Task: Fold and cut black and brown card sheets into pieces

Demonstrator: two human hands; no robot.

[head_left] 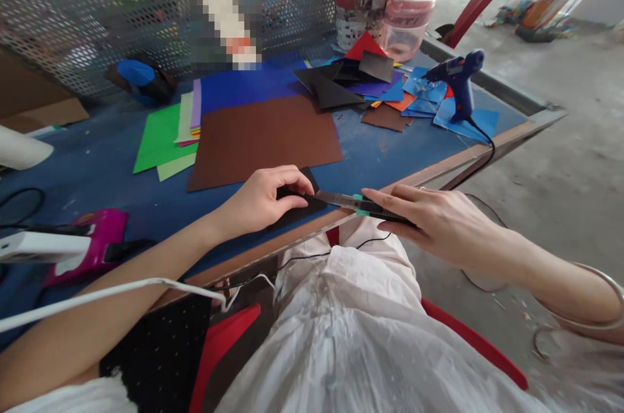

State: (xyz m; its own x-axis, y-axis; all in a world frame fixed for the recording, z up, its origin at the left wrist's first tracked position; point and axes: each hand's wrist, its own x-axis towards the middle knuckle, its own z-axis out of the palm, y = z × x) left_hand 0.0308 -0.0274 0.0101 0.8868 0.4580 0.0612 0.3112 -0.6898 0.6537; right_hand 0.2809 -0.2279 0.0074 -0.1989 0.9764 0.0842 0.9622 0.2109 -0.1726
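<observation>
My right hand (429,214) is closed around the dark handle of a utility knife (361,205) with a teal collar. Its blade points left and meets the edge of a piece of black craft sheet (295,214) by the table's front edge. On that sheet, my left hand (268,198) has its thumb and fingers bent together, pinching the black material close to the blade tip. Part of the sheet is hidden under the left hand. Just beyond lies a large brown sheet (263,140).
Green sheets (158,136) and a blue sheet (253,84) lie behind. Black offcuts (334,88) are piled at the back right, near a glue gun (461,81) with a trailing cord. A pink bottle (409,16) stands behind; a magenta power strip (100,234) sits left.
</observation>
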